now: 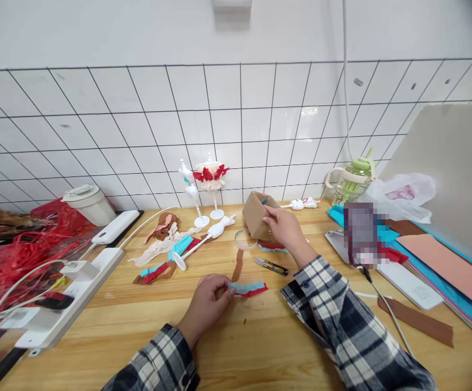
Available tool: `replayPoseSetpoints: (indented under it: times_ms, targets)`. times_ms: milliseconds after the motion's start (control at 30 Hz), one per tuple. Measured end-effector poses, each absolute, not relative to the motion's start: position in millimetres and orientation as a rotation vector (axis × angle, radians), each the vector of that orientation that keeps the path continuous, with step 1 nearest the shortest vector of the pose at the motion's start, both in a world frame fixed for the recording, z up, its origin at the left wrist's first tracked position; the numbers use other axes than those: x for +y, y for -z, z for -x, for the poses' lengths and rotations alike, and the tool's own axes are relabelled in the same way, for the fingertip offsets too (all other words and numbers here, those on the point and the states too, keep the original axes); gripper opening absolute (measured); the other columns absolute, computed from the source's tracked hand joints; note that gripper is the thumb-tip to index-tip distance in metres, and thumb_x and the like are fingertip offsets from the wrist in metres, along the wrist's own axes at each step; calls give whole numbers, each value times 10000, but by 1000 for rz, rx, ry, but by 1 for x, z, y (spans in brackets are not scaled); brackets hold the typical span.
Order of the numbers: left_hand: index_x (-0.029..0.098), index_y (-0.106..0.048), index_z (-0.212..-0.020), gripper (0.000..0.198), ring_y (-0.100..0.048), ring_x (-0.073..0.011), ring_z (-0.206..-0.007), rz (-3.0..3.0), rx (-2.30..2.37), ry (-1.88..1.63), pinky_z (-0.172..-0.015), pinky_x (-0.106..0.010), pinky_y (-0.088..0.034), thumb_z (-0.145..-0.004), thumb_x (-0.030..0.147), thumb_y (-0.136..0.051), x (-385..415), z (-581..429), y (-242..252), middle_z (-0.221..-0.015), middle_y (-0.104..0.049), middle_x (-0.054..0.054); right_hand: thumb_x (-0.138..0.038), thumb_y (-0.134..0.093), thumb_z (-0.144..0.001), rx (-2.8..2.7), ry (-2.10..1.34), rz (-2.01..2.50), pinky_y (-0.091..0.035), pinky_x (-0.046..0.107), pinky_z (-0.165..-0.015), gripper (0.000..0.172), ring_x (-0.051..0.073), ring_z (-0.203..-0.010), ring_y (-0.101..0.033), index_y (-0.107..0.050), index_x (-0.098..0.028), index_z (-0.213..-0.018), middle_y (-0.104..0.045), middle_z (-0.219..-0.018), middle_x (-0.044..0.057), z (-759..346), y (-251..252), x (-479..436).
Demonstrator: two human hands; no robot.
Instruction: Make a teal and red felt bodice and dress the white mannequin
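Observation:
My left hand [209, 301] pinches one end of a short layered strip [249, 289], pale blue over red, just above the wooden table. Farther off, my right hand [287, 231] is closed at the edge of a small tilted cardboard box [256, 214]. A bit of blue shows at the box's opening; the rest of its inside is hidden. Between the hands lie black thread snips [270, 266] and a brown strip [238, 264]. A clear ring, perhaps a tape roll [244, 239], rests beside the box.
White mini dress forms [198, 201] stand by the tiled wall, one wearing red bows; another form [215, 228] lies among fabric scraps. A power strip [73, 293] and red shredded material [36, 247] are left. Right are a phone-like blurred object [360, 233], fabric sheets [451, 260] and a bottle [354, 179].

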State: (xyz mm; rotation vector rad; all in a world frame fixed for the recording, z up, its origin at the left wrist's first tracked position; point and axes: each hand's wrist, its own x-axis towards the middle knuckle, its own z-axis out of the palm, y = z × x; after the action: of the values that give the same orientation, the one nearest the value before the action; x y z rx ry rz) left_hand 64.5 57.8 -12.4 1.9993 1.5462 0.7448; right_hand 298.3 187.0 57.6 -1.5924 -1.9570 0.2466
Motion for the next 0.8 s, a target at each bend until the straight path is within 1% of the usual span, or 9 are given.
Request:
replayPoseSetpoints:
  times_ms: [200,300,367,433,500,567,633,700,800]
  targets:
    - [194,-655,-741,210,-593,-222,-782,-1981,1540,-757,-753,-322,-432,-818,361,-555,58,-65,13,-757,-656,-44,-233,-530,-879,-2103,-93,1721,-419,312,-850,409,249,-1050,-596,-581,-223,-1284,-670,-1166,83,-318,-63,189]
    - [193,-664,-757,212,-591,-221,-787,-1993,1540,-746,-755,-323,-431,-819,363,-553,59,-64,14,-766,-656,-45,-251,-528,-885,-2187,-21,1757,-408,326,-851,393,258,-1053,-585,-580,-231,-1274,-678,-1132,95,-315,-62,187]
    - [192,-671,-768,216,-588,-222,-785,-2002,1543,-738,-753,-324,-430,-820,364,-551,59,-64,15,-766,-654,-45,-254,-518,-895,-2232,53,1765,-380,365,-902,375,262,-1043,-581,-572,-239,-1267,-686,-1089,100,-307,-59,182]
    - [190,-672,-766,225,-587,-221,-775,-2006,1547,-732,-750,-326,-430,-819,370,-548,59,-64,15,-755,-650,-45,-245,-486,-918,-2262,134,1769,-316,437,-979,347,259,-1007,-590,-559,-248,-1257,-698,-1026,94,-297,-58,177]
    - [188,-670,-758,232,-589,-222,-771,-2006,1547,-735,-749,-327,-431,-818,376,-547,59,-64,15,-748,-648,-44,-238,-445,-940,-2294,162,1777,-258,491,-1017,313,252,-969,-604,-559,-236,-1232,-702,-990,96,-289,-57,172]
    - [188,-666,-753,233,-592,-221,-772,-2006,1541,-739,-748,-326,-433,-817,378,-548,59,-64,14,-750,-651,-45,-238,-420,-949,-2339,126,1781,-284,477,-1002,283,247,-942,-619,-576,-205,-1183,-700,-983,113,-284,-59,167]
    - [188,-664,-750,235,-594,-221,-774,-2008,1531,-742,-748,-325,-433,-818,381,-548,59,-64,14,-754,-653,-45,-235,-421,-944,-2372,76,1789,-361,422,-930,265,244,-905,-635,-590,-178,-1139,-700,-966,132,-283,-63,163]
    - [188,-663,-748,238,-593,-219,-773,-2011,1521,-741,-748,-324,-433,-820,383,-547,59,-64,13,-751,-652,-44,-216,-437,-928,-2387,51,1797,-401,400,-863,256,248,-874,-641,-599,-173,-1121,-702,-941,135,-284,-68,159]
    - [190,-665,-745,233,-592,-217,-773,-2009,1496,-746,-748,-320,-433,-821,378,-550,59,-63,13,-747,-651,-42,-192,-486,-890,-2369,62,1806,-375,473,-899,248,272,-966,-604,-617,-197,-1101,-686,-1017,133,-289,-72,152]
